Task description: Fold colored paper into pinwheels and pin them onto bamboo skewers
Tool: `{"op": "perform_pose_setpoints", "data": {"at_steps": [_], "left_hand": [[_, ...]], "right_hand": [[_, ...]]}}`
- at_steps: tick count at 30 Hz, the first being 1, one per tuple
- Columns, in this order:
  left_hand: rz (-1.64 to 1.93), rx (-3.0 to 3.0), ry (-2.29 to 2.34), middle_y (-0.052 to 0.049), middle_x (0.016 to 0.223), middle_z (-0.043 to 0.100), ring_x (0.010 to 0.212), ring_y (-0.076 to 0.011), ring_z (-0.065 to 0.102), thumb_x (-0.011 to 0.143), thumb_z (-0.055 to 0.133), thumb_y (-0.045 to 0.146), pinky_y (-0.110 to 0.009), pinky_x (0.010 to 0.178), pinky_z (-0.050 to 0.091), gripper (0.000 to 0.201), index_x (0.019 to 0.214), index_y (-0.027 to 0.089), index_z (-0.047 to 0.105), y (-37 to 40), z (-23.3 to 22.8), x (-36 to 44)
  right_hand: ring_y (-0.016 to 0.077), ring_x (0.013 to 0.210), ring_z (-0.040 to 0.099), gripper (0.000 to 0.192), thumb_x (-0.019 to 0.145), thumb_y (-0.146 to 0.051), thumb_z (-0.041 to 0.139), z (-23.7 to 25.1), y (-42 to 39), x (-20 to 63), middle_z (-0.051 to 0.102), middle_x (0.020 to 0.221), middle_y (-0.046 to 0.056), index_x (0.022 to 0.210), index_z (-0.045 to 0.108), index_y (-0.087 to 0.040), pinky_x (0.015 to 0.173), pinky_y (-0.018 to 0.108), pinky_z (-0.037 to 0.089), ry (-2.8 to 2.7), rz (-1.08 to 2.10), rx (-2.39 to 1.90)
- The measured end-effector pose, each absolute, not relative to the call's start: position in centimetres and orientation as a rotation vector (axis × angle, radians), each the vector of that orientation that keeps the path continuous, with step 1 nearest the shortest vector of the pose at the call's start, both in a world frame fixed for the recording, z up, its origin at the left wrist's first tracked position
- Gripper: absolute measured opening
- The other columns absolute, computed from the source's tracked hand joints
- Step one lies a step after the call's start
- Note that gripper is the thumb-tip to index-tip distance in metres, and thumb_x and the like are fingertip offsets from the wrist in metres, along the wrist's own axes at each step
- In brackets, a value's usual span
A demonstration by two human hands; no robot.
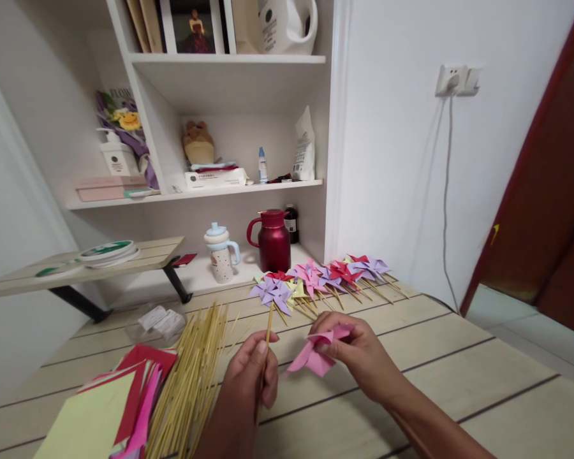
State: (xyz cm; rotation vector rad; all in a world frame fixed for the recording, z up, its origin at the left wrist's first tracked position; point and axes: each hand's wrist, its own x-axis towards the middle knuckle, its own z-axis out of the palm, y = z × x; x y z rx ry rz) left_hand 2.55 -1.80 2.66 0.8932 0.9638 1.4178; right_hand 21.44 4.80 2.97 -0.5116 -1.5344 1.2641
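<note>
My left hand [251, 373] grips a thin bamboo stick [268, 328] that points up and away from me. Just to its right, my right hand [351, 354] pinches a folded pink paper pinwheel [313, 357] between thumb and fingers, a little above the wooden table [459, 370]. Stick and pinwheel are apart. A row of finished paper pinwheels [318, 280] in purple, pink, red and yellow lies on the table beyond my hands.
A pile of bamboo sticks [189, 376] and a stack of coloured paper sheets [110, 408] lie at the left. A red thermos jug [272, 239], a small lidded cup [220, 253] and a small plastic bag [160, 320] stand further back, under white shelves.
</note>
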Motion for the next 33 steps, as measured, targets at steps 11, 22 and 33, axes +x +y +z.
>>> {"op": "perform_pose_setpoints", "data": {"at_steps": [11,22,33], "left_hand": [[1.668,0.844,1.294,0.006,0.058,0.046,0.05,-0.0077,0.04,0.074,0.073,0.043,-0.015,0.049,0.035,0.036,0.102,0.023,0.067,-2.4,3.8,2.3],[1.379,0.936,1.218,0.007,0.051,0.036,0.046,-0.0061,0.028,0.068,0.079,0.049,-0.016,0.043,0.023,0.048,0.107,0.022,0.076,-2.8,4.0,3.1],[1.31,0.836,1.009,0.011,0.049,0.031,0.04,-0.0019,0.015,0.069,0.078,0.052,-0.016,0.039,0.012,0.06,0.118,0.017,0.069,-3.1,4.4,2.8]], "right_hand": [[0.0197,0.075,0.064,0.021,0.087,-0.009,0.061,3.7,4.0,21.3,0.071,0.078,0.006,0.095,0.075,-0.024,0.069,0.035,0.05,-1.841,0.393,-0.289],[0.0205,0.077,0.065,0.025,0.09,-0.012,0.062,4.3,3.5,22.0,0.071,0.081,0.006,0.102,0.076,-0.028,0.07,0.037,0.053,-1.821,0.353,-0.274],[0.0179,0.073,0.063,0.019,0.089,-0.016,0.066,4.2,3.5,21.8,0.07,0.078,0.004,0.094,0.078,-0.03,0.065,0.032,0.05,-1.676,0.67,-0.264]]}}
